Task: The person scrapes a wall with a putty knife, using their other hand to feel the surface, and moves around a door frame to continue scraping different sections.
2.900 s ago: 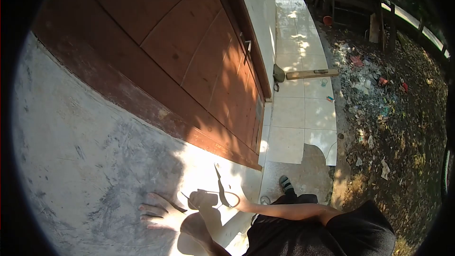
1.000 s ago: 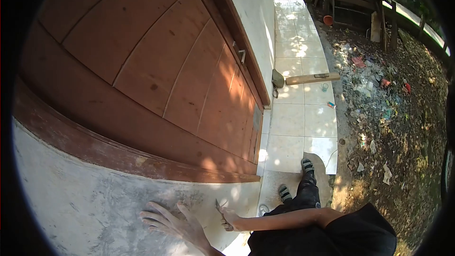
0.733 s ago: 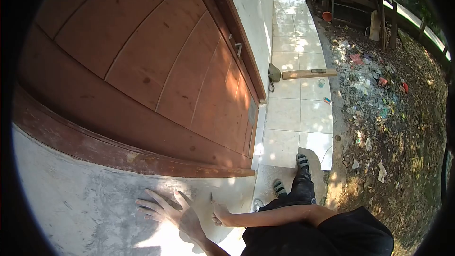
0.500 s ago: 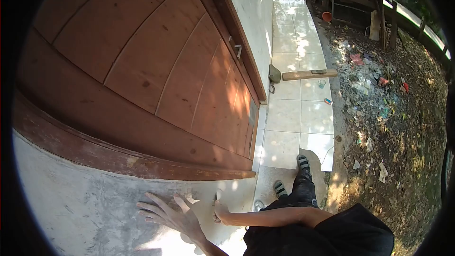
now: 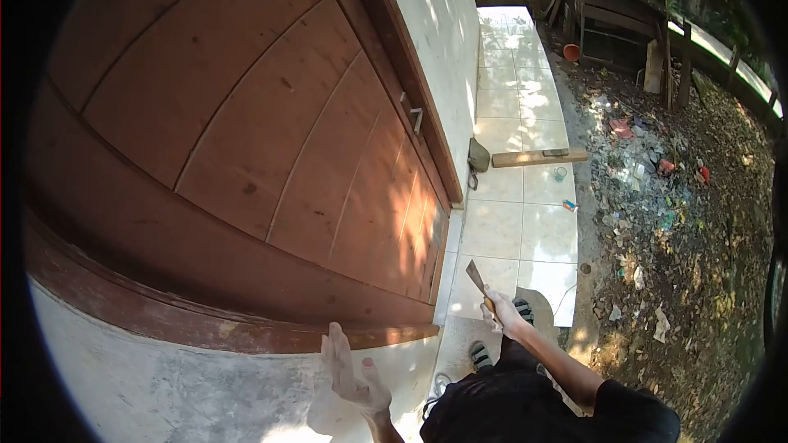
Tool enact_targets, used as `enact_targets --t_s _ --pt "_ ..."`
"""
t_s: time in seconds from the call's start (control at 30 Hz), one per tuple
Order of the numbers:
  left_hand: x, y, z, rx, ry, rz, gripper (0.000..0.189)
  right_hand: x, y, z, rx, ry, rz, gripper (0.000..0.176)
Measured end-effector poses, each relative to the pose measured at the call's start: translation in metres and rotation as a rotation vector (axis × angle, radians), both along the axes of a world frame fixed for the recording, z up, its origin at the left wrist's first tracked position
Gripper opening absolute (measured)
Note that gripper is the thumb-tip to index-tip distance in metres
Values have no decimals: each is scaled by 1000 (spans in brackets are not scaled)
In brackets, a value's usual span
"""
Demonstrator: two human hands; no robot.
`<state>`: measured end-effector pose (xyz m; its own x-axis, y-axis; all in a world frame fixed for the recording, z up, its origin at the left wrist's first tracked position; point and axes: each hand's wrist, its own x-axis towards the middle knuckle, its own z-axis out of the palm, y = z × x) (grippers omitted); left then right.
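My right hand (image 5: 502, 313) is closed round the wooden handle of a scraper (image 5: 477, 278), held over the tiled floor beside the door frame. The scraper's flat metal blade points up and to the left. Near the white-grey wall (image 5: 205, 385), just below the brown door frame (image 5: 246, 336), my left hand (image 5: 353, 377) is raised with its thumb apart from the fingers and nothing in it. Pale dust coats both hands.
The brown wooden door (image 5: 271, 139) with a metal handle (image 5: 418, 121) fills the left. A wooden plank (image 5: 517, 158) lies across the tiles, near a glass (image 5: 561, 173) and a small packet (image 5: 570, 206). Litter (image 5: 648, 164) covers the ground at right.
My right hand has moved from the wall up and right, bringing the scraper over the tiles. My left hand has come off the wall and shifted right. The view has tilted slightly.
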<state>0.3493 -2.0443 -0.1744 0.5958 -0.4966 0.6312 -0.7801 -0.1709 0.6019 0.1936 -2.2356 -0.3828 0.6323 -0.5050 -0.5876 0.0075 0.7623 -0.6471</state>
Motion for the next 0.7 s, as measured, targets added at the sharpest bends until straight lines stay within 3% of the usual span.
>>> enact_targets --t_s 0.03,0.07,0.1,0.2,0.27,0.43,0.63,0.7 --pt "-1 -22 2 110 17 -53 52 -3 -14 15 -4 2 1 48" --pt "-1 -44 4 220 34 -107 51 -4 -26 31 -169 29 -29 50" --pt "0 -66 2 215 35 -108 51 -5 -37 42 -334 55 -59 52" --pt "6 -136 -12 228 -10 -200 54 -4 -73 61 -405 77 -72 55" --pt "6 -179 -18 219 10 -278 58 -2 -95 67 -424 67 -91 56" --pt "-3 -257 -32 252 98 -251 24 -9 -142 74 -429 -2 -31 47" --pt "-8 -315 -49 246 250 -210 27 -43 -218 77 -512 43 96 42" --pt "-8 -332 -51 273 302 -202 34 -50 -244 75 -492 113 185 53"
